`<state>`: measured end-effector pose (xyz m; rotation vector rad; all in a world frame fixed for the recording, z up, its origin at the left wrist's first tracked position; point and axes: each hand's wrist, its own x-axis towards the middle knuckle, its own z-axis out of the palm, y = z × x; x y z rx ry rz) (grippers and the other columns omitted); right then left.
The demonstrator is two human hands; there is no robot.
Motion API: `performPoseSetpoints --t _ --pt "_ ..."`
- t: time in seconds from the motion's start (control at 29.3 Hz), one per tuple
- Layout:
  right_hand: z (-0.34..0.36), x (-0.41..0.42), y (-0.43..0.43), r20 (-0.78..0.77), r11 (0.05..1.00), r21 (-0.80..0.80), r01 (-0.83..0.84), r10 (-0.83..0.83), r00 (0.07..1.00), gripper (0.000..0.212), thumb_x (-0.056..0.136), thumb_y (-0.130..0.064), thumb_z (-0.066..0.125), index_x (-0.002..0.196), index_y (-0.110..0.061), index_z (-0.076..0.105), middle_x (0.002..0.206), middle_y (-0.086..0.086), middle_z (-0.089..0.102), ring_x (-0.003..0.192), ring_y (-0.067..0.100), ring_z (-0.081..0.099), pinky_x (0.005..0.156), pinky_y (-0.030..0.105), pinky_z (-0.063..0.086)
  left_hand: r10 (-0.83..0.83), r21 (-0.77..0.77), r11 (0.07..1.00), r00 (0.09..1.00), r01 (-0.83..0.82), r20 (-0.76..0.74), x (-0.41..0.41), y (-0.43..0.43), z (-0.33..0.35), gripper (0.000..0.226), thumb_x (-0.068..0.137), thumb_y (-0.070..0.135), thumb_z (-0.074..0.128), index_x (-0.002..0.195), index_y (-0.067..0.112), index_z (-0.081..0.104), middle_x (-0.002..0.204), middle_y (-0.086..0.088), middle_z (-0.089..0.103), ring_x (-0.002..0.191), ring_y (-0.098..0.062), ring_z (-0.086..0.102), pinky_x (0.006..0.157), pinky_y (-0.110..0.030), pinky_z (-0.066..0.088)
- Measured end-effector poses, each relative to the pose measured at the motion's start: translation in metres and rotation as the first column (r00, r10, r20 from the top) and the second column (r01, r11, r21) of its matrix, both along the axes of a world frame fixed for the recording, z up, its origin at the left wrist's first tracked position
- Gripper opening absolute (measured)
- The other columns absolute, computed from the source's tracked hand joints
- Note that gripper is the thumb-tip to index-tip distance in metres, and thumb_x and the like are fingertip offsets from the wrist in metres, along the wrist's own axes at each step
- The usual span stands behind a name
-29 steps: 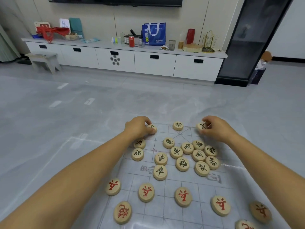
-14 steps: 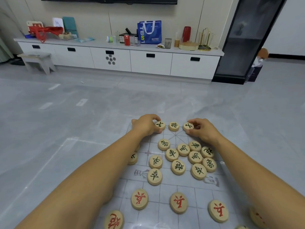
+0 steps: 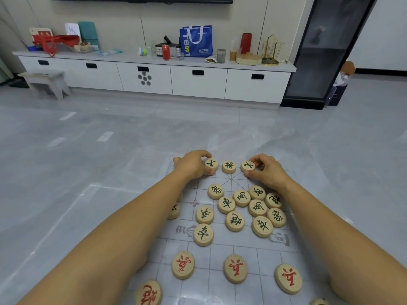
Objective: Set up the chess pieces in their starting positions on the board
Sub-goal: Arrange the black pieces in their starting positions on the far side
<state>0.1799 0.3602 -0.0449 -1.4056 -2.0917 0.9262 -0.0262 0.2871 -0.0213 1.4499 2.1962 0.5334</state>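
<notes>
On the grey tiled floor (image 3: 110, 172), a translucent xiangqi board (image 3: 220, 247) with a pale printed grid. Both arms out to the board's far row. Pinches with the left hand (image 3: 191, 165) the left advisor piece (image 3: 211, 164), a round wooden disc marked in dark green, lying flat on the board: left fingers (image 3: 207, 154) curled over its far rim, thumb against its near rim. Pinches likewise with the right hand (image 3: 267, 170) the right advisor piece (image 3: 248, 166), right fingers (image 3: 256, 159) bent round its right side, thumb just below it. Between the two, touched by neither hand, the dark-green general piece (image 3: 229, 166), just beside each advisor at the head of the palace diagonals. Nearer, in the middle of the board, a loose cluster of dark-green pieces (image 3: 234, 221), several touching one another; one more green piece (image 3: 175, 210) half hidden under the left forearm. Nearest the camera, a row of three red soldier pieces (image 3: 235, 268), well apart from each other, and a further red piece (image 3: 148, 292) at the bottom edge beside the left arm. Along the far wall, a low white cabinet (image 3: 198, 82) bearing a blue shopping bag (image 3: 196, 40) and a red can (image 3: 165, 52); to its left a small stool (image 3: 45, 81), to its right a tall dark glass cabinet (image 3: 326, 51).
</notes>
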Motion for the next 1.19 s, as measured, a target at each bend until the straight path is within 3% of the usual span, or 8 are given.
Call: performPoseSetpoints --t 0.2,0.38,0.51,0.68,0.89,0.99,1.06,1.19 --pt "0.000 0.004 0.004 -0.089 0.989 -0.143 -0.030 0.017 0.996 0.054 0.069 -0.022 0.079 0.116 -0.016 0.052 0.105 0.003 0.051 0.102 0.021 0.050 0.097 0.037 0.044 -0.036 0.016 0.999 0.999 0.035 0.040 -0.004 -0.002 0.002 0.034 0.082 0.030 0.066 0.114 0.033 0.056 0.092 0.006 0.057 0.106 -0.018 0.051 0.087 -0.033 0.023" --pt "-0.002 -0.002 0.003 0.005 1.000 -0.008 0.029 -0.029 1.000 0.037 0.070 -0.027 0.078 0.096 -0.020 0.053 0.103 0.004 0.052 0.096 0.021 0.050 0.090 0.037 0.046 0.057 0.058 0.997 0.998 -0.056 -0.012 0.000 0.003 -0.005 0.035 0.074 0.041 0.072 0.100 0.027 0.053 0.096 0.004 0.060 0.100 -0.018 0.053 0.089 -0.034 0.027" --pt "-0.003 0.002 0.007 -0.018 0.999 -0.040 -0.030 0.029 0.999 0.038 0.073 -0.018 0.075 0.107 -0.021 0.059 0.112 0.010 0.050 0.100 0.022 0.051 0.096 0.039 0.044 0.025 0.033 0.999 0.999 -0.026 0.031 -0.001 0.001 -0.004 0.051 0.071 0.045 0.073 0.111 0.025 0.047 0.096 0.004 0.059 0.102 -0.019 0.049 0.089 -0.033 0.027" --pt "-0.003 0.001 0.004 -0.031 1.000 -0.021 0.011 -0.012 0.999 0.043 0.069 -0.027 0.079 0.102 -0.018 0.053 0.103 0.003 0.048 0.093 0.017 0.047 0.088 0.033 0.043 0.014 0.045 0.999 0.999 -0.012 -0.037 0.005 0.002 -0.007 0.032 0.077 0.044 0.068 0.096 0.028 0.046 0.089 0.006 0.059 0.096 -0.018 0.055 0.083 -0.034 0.022" --pt "-0.001 0.002 0.003 -0.023 1.000 -0.009 -0.023 0.023 0.999 0.034 0.074 -0.023 0.075 0.104 -0.020 0.059 0.109 0.007 0.047 0.098 0.019 0.049 0.091 0.033 0.044 -0.050 -0.025 0.998 0.981 0.056 0.186 -0.014 0.008 -0.003 0.037 0.082 0.019 0.067 0.113 0.036 0.059 0.085 0.004 0.057 0.108 -0.026 0.056 0.104 -0.040 0.035" --pt "-0.002 0.002 0.002 -0.020 1.000 -0.019 -0.014 0.013 1.000 0.042 0.073 -0.023 0.076 0.110 -0.018 0.058 0.107 0.006 0.046 0.098 0.018 0.048 0.093 0.033 0.044 -0.073 -0.049 0.996 0.987 0.081 0.144 -0.014 0.009 -0.002 0.050 0.080 0.022 0.069 0.123 0.037 0.050 0.092 0.004 0.060 0.112 -0.026 0.053 0.106 -0.042 0.033" --pt "-0.001 0.000 0.000 -0.011 1.000 -0.002 0.015 -0.015 1.000 0.047 0.071 -0.026 0.077 0.112 -0.015 0.055 0.103 0.002 0.045 0.097 0.018 0.047 0.090 0.032 0.043 -0.043 -0.030 0.999 0.997 0.045 0.067 -0.009 0.007 -0.001 0.048 0.078 0.033 0.070 0.121 0.034 0.046 0.106 0.001 0.059 0.113 -0.024 0.049 0.101 -0.035 0.029" --pt "0.000 -0.002 -0.002 0.041 0.999 0.044 0.029 -0.031 0.999 0.042 0.073 -0.029 0.076 0.108 -0.016 0.057 0.103 0.001 0.045 0.098 0.018 0.046 0.091 0.034 0.043 -0.009 0.024 1.000 0.999 0.008 0.049 -0.003 0.003 -0.001 0.030 0.081 0.035 0.067 0.107 0.029 0.052 0.091 0.006 0.055 0.101 -0.018 0.049 0.089 -0.033 0.024"
